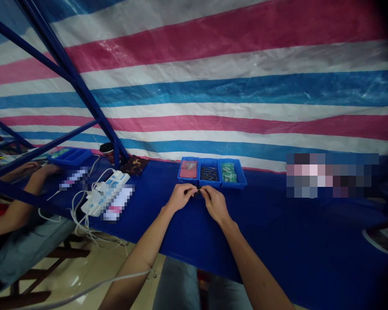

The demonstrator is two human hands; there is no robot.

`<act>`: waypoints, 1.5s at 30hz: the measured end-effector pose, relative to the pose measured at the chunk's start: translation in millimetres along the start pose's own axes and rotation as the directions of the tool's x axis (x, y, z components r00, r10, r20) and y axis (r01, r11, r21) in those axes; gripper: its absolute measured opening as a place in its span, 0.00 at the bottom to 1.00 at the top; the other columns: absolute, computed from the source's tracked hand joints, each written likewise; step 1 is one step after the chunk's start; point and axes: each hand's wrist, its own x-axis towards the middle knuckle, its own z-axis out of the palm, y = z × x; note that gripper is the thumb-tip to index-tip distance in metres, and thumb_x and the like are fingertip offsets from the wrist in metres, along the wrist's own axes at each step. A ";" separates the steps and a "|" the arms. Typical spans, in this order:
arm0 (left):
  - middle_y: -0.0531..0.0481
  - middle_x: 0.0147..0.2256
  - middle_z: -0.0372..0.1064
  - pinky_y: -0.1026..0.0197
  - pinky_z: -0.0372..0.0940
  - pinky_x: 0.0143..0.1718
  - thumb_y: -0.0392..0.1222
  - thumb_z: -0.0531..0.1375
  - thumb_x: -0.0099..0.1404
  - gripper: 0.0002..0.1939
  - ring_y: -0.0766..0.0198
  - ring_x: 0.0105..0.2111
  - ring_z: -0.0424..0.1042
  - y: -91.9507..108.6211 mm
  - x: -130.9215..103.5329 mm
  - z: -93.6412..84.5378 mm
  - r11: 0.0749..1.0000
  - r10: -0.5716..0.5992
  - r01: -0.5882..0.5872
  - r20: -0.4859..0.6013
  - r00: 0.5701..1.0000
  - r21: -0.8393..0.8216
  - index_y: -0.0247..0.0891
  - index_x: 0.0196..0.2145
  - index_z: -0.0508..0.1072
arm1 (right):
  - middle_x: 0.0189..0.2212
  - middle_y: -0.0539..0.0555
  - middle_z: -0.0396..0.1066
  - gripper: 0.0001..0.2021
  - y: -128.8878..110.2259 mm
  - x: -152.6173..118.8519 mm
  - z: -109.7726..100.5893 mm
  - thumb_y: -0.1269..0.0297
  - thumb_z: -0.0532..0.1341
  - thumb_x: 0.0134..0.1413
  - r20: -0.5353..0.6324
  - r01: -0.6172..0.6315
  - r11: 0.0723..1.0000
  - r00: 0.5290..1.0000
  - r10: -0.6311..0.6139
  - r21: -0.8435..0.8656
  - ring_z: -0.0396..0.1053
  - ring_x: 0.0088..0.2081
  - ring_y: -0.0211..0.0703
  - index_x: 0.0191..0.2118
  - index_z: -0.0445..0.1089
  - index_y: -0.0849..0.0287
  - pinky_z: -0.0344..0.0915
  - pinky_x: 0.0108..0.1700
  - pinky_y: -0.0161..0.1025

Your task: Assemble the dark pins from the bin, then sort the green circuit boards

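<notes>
Both my hands meet over the blue table, just in front of three joined blue bins. My left hand [182, 196] has its fingers pinched together, and my right hand [214, 203] pinches from the other side. Between the fingertips is a small dark item [198, 193], too small to make out. The left bin [179, 173] holds pink pieces [189, 170]. Many thin dark metal parts [209, 173] lie in the middle bin. Green items, possibly circuit boards [228, 172], sit in the right bin [242, 181].
Left of my arms are a white power strip [119, 181] with tangled cables, a dark packet [134, 165] and a cup [107, 150]. A blue metal frame [84, 94] rises there. Beyond it another person's hands work near a blue tray [73, 157]. Striped sheeting hangs behind.
</notes>
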 end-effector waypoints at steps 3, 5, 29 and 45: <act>0.50 0.27 0.74 0.66 0.63 0.34 0.46 0.57 0.70 0.15 0.66 0.26 0.71 1.2 0.1 0.3 1.000 -0.005 0.005 0.003 1.000 -0.001 0.34 0.33 0.78 | 0.31 0.52 0.73 0.15 -0.9 -0.3 -0.2 0.59 0.48 0.70 0.016 -0.012 0.998 1.000 0.013 -0.066 0.71 0.33 0.43 0.36 0.68 0.56 0.58 0.35 0.35; 0.49 0.27 0.74 0.65 0.63 0.34 0.46 0.57 0.70 0.15 0.66 0.27 0.71 2.2 0.2 0.3 1.000 -0.005 0.005 0.011 1.000 0.000 0.34 0.33 0.78 | 0.27 0.51 0.71 0.17 -1.3 -0.3 -0.1 0.59 0.47 0.71 0.028 -0.026 0.992 0.999 0.030 -0.119 0.70 0.29 0.42 0.33 0.67 0.56 0.55 0.32 0.35; 0.50 0.26 0.73 0.66 0.63 0.34 0.47 0.55 0.70 0.17 0.66 0.27 0.70 1.8 0.5 -0.7 0.999 -0.028 0.027 0.020 0.999 0.018 0.35 0.32 0.78 | 0.35 0.54 0.76 0.13 -0.8 -1.5 -0.8 0.59 0.50 0.69 -0.001 -0.033 0.999 0.999 0.033 -0.038 0.74 0.37 0.45 0.40 0.71 0.55 0.63 0.39 0.37; 0.52 0.23 0.71 0.67 0.60 0.30 0.47 0.56 0.70 0.16 0.68 0.23 0.67 -2.3 -0.6 0.7 0.998 -0.052 0.053 -0.072 0.996 0.014 0.34 0.32 0.77 | 0.23 0.53 0.70 0.23 -2.4 5.0 -9.9 0.49 0.49 0.69 -0.357 -0.155 0.987 0.925 0.132 -0.038 0.64 0.23 0.40 0.33 0.72 0.60 0.57 0.30 0.35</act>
